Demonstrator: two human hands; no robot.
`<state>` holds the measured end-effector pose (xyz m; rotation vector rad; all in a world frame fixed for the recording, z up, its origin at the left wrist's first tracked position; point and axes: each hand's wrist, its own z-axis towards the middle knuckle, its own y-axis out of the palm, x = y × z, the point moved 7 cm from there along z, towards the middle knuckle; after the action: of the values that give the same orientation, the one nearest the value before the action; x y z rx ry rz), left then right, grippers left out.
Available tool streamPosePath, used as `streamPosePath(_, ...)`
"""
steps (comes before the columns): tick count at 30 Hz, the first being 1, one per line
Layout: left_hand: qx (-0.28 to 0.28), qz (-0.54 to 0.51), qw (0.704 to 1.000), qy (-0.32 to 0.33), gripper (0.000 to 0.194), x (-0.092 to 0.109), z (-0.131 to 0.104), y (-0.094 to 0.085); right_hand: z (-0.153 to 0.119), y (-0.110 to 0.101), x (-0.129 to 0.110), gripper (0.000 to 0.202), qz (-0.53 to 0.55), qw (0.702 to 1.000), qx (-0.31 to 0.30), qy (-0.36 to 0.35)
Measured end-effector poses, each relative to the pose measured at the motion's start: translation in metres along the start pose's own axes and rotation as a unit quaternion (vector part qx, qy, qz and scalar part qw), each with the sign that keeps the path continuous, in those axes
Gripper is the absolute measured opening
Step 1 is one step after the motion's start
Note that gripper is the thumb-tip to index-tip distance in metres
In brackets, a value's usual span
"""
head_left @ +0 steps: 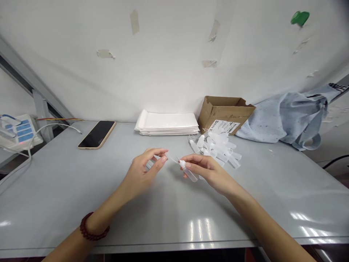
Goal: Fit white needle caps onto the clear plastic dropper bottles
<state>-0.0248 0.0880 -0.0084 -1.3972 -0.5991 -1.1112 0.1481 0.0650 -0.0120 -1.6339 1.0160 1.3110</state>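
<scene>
My right hand (203,167) grips a small translucent needle-tip bottle (192,174) by its white neck, with the thin metal tip pointing up and left. A thin clear strip (172,158) runs from the bottle's neck to the fingertips of my left hand (147,165). The left thumb and index finger close around the strip's far end; what sits at that end is too small to make out. Behind the left fingers, a clear plastic piece (149,163) partly shows on the table. A pile of similar translucent bottles (218,145) lies just beyond my right hand.
A stack of white envelopes (169,123) lies against the wall, beside an open cardboard box (220,112). A phone (97,134) and a white cable (54,124) are at the left. Light blue cloth (275,116) slumps at the right on the grey table (109,196).
</scene>
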Motion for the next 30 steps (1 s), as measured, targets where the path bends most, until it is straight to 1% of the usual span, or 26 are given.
streamPosePath(3, 0.004, -0.013, 1.0, -0.006, 0.027, 0.0, 0.001, -0.003, 0.001, 0.002, 0.003, 0.022, 0.014, 1.0, -0.007, 0.008)
streamPosePath(6, -0.007, -0.026, 1.0, -0.004, 0.023, 0.001, 0.003, -0.003, 0.002, 0.002, 0.004, 0.022, 0.024, 1.0, -0.009, 0.008)
streamPosePath(8, -0.017, -0.045, 0.999, -0.014, 0.022, -0.001, 0.004, -0.001, 0.003, 0.002, 0.004, 0.022, 0.025, 1.0, -0.009, 0.004)
streamPosePath(14, -0.059, -0.082, 0.993, -0.053, 0.025, -0.007, 0.004, 0.005, 0.002, 0.005, 0.003, 0.021, 0.023, 1.0, -0.021, -0.004)
streamPosePath(22, -0.102, -0.097, 0.988, -0.066, 0.026, -0.006, 0.001, 0.014, 0.0, 0.016, 0.001, 0.019, 0.032, 0.998, -0.051, 0.0)
streamPosePath(30, -0.104, -0.11, 0.986, -0.066, 0.027, -0.006, 0.0, 0.014, 0.001, 0.017, 0.001, 0.018, 0.05, 0.997, -0.055, -0.003)
